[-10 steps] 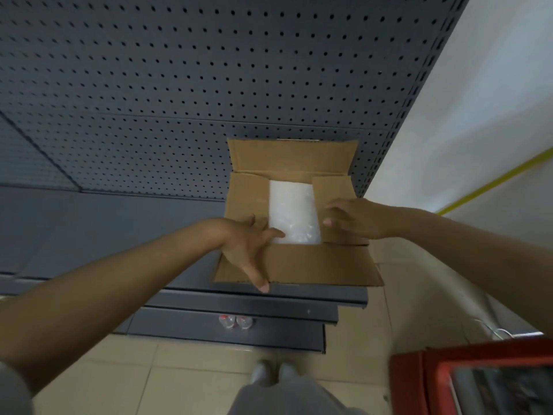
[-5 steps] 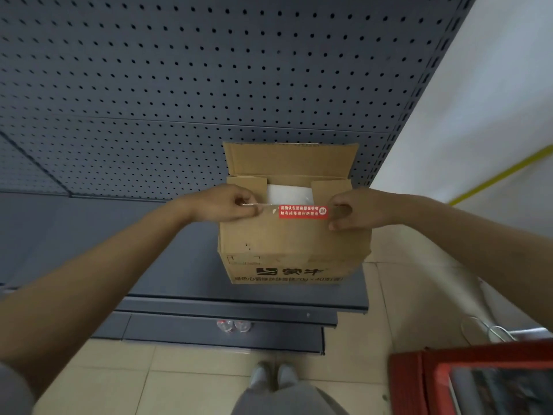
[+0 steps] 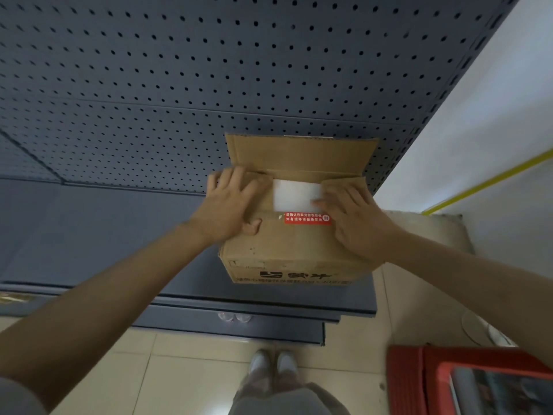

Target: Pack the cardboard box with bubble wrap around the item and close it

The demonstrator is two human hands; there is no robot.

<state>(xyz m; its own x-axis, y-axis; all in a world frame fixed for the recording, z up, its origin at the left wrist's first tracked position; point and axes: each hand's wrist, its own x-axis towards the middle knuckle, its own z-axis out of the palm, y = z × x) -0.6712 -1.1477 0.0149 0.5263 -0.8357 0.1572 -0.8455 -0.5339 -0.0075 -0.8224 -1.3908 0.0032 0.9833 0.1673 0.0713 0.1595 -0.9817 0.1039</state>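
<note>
A brown cardboard box [image 3: 293, 250] stands on the grey shelf [image 3: 104, 235]. Its near flap, with a red sticker [image 3: 306, 218], is folded down over the top. The far flap [image 3: 299, 154] stands upright against the pegboard. White bubble wrap [image 3: 296, 194] shows in the gap between the two side flaps. My left hand [image 3: 230, 205] lies flat on the left side flap and the near flap, fingers straight. My right hand [image 3: 353, 220] presses flat on the right side flap and the near flap. The item inside is hidden.
A dark perforated pegboard [image 3: 209, 70] rises behind the shelf. A white wall [image 3: 478, 115] with a yellow stripe is to the right. A red crate [image 3: 466, 381] sits on the tiled floor at lower right. My feet [image 3: 273, 362] stand below the shelf edge.
The near flap went from hanging open to folded over the top. Both hands moved from gripping its edge to lying flat on the flaps.
</note>
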